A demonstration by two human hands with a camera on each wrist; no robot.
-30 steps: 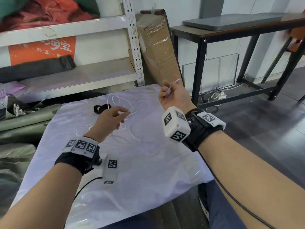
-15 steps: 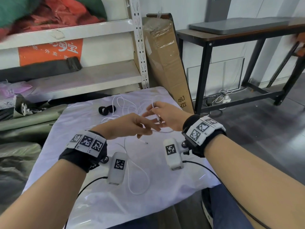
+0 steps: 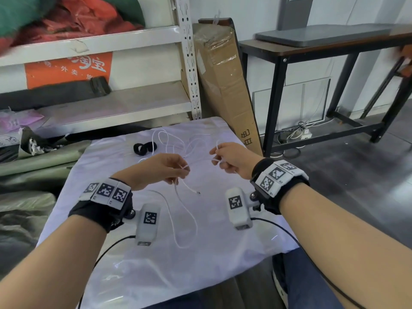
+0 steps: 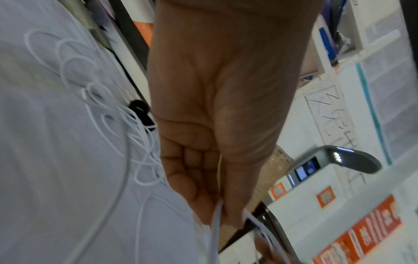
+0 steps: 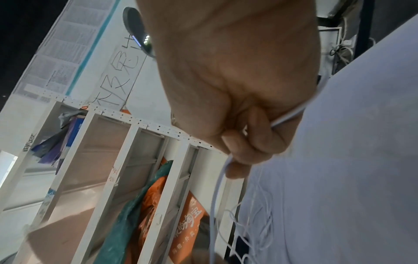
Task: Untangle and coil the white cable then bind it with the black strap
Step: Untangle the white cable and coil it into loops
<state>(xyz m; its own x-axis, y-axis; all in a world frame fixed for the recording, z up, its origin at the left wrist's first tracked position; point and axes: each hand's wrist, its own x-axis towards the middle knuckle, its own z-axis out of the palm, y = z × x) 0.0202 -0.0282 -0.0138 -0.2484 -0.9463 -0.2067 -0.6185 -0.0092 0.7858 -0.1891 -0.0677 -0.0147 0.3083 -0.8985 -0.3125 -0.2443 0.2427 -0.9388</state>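
Observation:
A thin white cable (image 3: 186,216) lies in loose tangled loops on the white cloth (image 3: 211,259), with one plug end below my left hand. My left hand (image 3: 176,169) pinches the cable (image 4: 216,223) between thumb and fingers above the cloth. A little to the right, my right hand (image 3: 223,156) grips another stretch of the cable (image 5: 219,180), fingers curled round it. A strand runs between the two hands. The black strap (image 3: 144,148) lies curled on the cloth beyond my left hand, beside the tangled loops (image 4: 135,142).
A metal shelf rack (image 3: 187,63) with bags stands behind the cloth. A tall cardboard box (image 3: 223,85) leans at the back right. A black-legged table (image 3: 312,52) stands to the right over dark floor. Green sacks (image 3: 33,166) lie at the left.
My right hand came down from a raised position to meet the left, then the two hands drew apart with the cable between them. A loop now lies nearer the front.

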